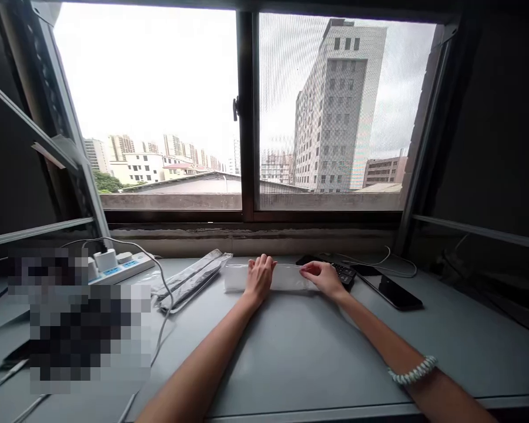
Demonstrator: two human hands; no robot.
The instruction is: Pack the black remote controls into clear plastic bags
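Note:
A long clear plastic pouch (286, 276) lies flat on the grey table (300, 346) near the window sill. My left hand (259, 277) rests on top of its left part, fingers together and pressing down on it. My right hand (322, 275) grips the pouch's right end, fingers curled over it. A dark remote with buttons (344, 272) sits just behind my right hand.
Two flat grey-and-clear packets (189, 282) lie left of the pouch. A white power strip (117, 267) with plugs and trailing cables stands at the far left. A black phone (394, 291) lies at the right with a white cable (392, 267) behind it. Window beyond.

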